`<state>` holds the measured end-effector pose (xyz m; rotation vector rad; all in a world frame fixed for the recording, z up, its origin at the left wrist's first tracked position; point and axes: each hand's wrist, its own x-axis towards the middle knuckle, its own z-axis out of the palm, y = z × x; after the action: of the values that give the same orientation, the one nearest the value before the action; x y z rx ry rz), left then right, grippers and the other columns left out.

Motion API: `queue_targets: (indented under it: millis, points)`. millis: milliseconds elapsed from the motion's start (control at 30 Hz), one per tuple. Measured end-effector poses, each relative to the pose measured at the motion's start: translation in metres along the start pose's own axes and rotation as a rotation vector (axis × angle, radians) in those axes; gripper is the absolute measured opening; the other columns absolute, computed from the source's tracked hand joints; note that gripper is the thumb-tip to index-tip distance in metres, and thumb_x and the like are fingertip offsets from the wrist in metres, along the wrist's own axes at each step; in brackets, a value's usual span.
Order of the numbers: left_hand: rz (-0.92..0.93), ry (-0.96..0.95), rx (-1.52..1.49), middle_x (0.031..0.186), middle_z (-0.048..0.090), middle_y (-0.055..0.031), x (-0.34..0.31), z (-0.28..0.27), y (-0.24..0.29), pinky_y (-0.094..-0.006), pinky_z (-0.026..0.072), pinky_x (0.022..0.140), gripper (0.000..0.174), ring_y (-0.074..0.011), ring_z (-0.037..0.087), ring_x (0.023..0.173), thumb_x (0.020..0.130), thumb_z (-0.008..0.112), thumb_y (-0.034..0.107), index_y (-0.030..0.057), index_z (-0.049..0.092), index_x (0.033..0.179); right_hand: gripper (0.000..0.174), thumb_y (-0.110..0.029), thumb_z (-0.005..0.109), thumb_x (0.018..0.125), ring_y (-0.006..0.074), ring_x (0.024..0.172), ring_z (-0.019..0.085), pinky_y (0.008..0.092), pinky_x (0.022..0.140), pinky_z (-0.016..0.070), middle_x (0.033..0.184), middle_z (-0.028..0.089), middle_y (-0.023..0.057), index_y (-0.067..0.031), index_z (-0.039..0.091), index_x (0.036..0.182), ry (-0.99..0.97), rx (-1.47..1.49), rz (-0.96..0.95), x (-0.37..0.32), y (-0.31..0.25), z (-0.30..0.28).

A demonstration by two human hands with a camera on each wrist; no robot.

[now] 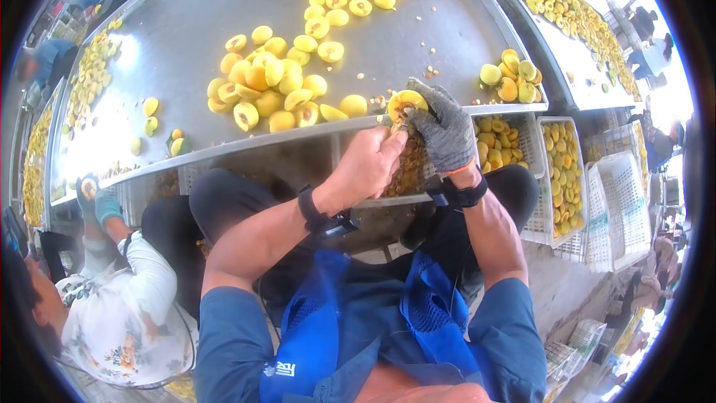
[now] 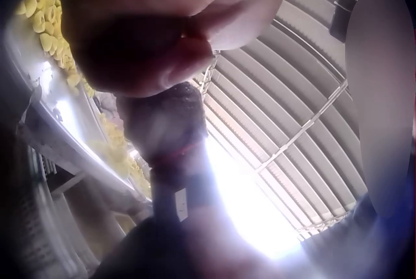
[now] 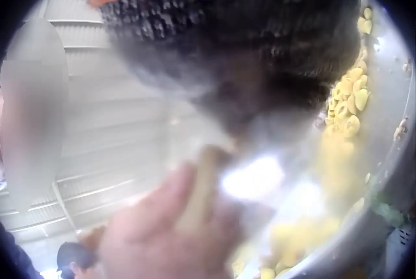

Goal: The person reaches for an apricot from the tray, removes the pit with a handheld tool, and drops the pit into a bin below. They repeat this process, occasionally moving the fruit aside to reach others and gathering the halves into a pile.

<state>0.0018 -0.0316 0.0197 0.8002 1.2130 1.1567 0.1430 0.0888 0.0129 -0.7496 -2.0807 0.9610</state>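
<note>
In the head view, my gloved right hand [image 1: 447,128] holds a halved yellow peach [image 1: 407,102], its brown-red hollow showing, over the near edge of the metal table. My bare left hand [image 1: 365,164] is right below the fruit, fingers curled and thumb pressed forward. It pinches a narrow tan piece [image 3: 198,191], like a short handle, blurred in the right wrist view; I cannot tell its kind. Left of the hands, a heap of peach halves [image 1: 268,75] lies on the table. In the left wrist view my bare hand hides most of the work.
The metal table [image 1: 201,22] has a raised rim and more peach halves at the back. A small pile [image 1: 514,75] sits at its right corner. Beneath and to the right stand crates of peaches [image 1: 563,179] and white crates [image 1: 619,209]. Another person [image 1: 127,313] sits at left.
</note>
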Motion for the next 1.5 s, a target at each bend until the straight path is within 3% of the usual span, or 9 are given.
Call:
queue_targets:
  millis: [200,300,400,500,700,900,1133,1233,1500]
  points:
    - [-0.062,-0.041,-0.135,0.060,0.041,0.0028,-0.001,-0.005,0.008,-0.0254,0.0332,0.038,0.032,-0.0079,0.037,0.041,0.111,0.046,0.028,0.0034,0.052,0.092,0.042,-0.009,0.069,0.093,0.0331,0.099,0.069,0.0376,0.086,0.0545,0.112,0.067,0.0172,-0.0014,0.063,0.134,0.119,-0.042,-0.083,-0.004,-0.001,0.010]
    - [-0.067,-0.048,-0.112,0.060,0.042,0.0026,-0.001,-0.009,0.009,-0.0252,0.0338,0.038,0.032,-0.0075,0.038,0.041,0.111,0.045,0.028,0.0038,0.052,0.091,0.040,-0.009,0.070,0.093,0.0272,0.097,0.070,0.0357,0.086,0.0548,0.111,0.070,0.0154,-0.0009,0.064,0.132,0.151,-0.041,-0.111,-0.002,-0.001,0.012]
    - [0.042,-0.047,0.078,0.060,0.044,0.0023,0.000,-0.013,0.008,-0.0252,0.0345,0.038,0.032,-0.0069,0.040,0.042,0.111,0.046,0.027,0.0040,0.052,0.090,0.039,-0.008,0.072,0.093,0.0192,0.096,0.069,0.0325,0.086,0.0546,0.110,0.074,0.0127,-0.0006,0.066,0.130,-0.037,0.276,0.189,0.003,0.002,0.003]
    - [0.082,-0.044,0.161,0.059,0.045,0.0021,0.001,-0.013,0.005,-0.0253,0.0348,0.039,0.032,-0.0066,0.042,0.043,0.110,0.047,0.027,0.0037,0.052,0.089,0.038,-0.008,0.073,0.092,0.0135,0.096,0.066,0.0300,0.086,0.0541,0.109,0.075,0.0105,-0.0010,0.068,0.129,-0.141,0.392,0.311,0.007,0.014,-0.004]
    - [0.010,-0.032,0.078,0.056,0.046,0.0017,-0.002,-0.009,0.010,-0.0255,0.0341,0.038,0.034,-0.0068,0.043,0.043,0.109,0.048,0.027,0.0036,0.052,0.085,0.039,-0.009,0.073,0.092,0.0210,0.098,0.071,0.0323,0.088,0.0547,0.111,0.075,0.0144,-0.0018,0.068,0.130,0.103,0.043,0.011,-0.003,0.008,0.013]
    - [0.224,-0.028,0.422,0.057,0.046,0.0018,0.008,-0.018,-0.002,-0.0269,0.0360,0.042,0.036,-0.0067,0.044,0.045,0.109,0.049,0.028,0.0043,0.050,0.081,0.041,-0.012,0.076,0.090,0.0238,0.101,0.071,0.0338,0.089,0.0543,0.112,0.074,0.0155,-0.0020,0.068,0.129,-0.095,0.206,0.181,0.006,0.010,-0.006]
    - [0.071,-0.087,0.176,0.058,0.046,0.0028,0.001,-0.011,0.006,-0.0261,0.0341,0.042,0.035,-0.0061,0.043,0.045,0.108,0.048,0.028,0.0043,0.051,0.083,0.041,-0.016,0.075,0.093,0.0174,0.104,0.069,0.0322,0.093,0.0534,0.116,0.074,0.0121,-0.0018,0.068,0.131,-0.028,-0.068,0.014,-0.001,0.010,-0.003]
    - [0.120,-0.078,0.232,0.057,0.047,0.0019,0.006,-0.015,-0.001,-0.0255,0.0339,0.041,0.035,-0.0068,0.043,0.043,0.109,0.048,0.028,0.0039,0.051,0.084,0.044,-0.016,0.074,0.095,0.0165,0.105,0.068,0.0321,0.093,0.0531,0.116,0.074,0.0126,-0.0029,0.065,0.135,-0.141,0.157,0.142,0.003,0.011,-0.009]
    - [0.018,-0.134,0.121,0.058,0.047,0.0022,0.002,-0.018,0.005,-0.0254,0.0331,0.042,0.032,-0.0057,0.041,0.045,0.108,0.050,0.027,0.0040,0.054,0.086,0.052,-0.011,0.072,0.095,0.0183,0.107,0.069,0.0327,0.095,0.0533,0.119,0.073,0.0142,-0.0059,0.058,0.144,-0.065,0.154,0.100,-0.008,0.015,0.002]
